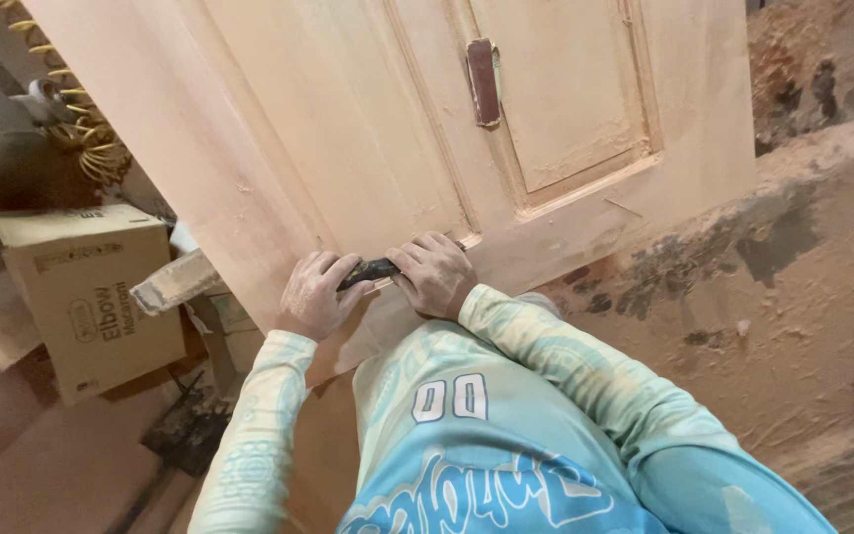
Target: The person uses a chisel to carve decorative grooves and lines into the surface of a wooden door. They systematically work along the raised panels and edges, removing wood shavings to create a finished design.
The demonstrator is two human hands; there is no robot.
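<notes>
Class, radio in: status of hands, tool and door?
Both hands, left and right, grip dark tool. Tool pressed on door edge. Nothing in the way.

The dark tool (369, 272) is mostly hidden by both hands; perhaps a scraper.

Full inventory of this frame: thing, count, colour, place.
wooden door: 1, pale unfinished, across top and centre
sanding block: 1, brown, lying on the door panel
dark tool: 1, black, on door edge between both hands
cardboard box: 1, tan, far left
coiled hose: 1, yellow, upper left
floor: 1, dusty, right
left hand: 1, grips the tool
right hand: 1, grips the tool
</notes>
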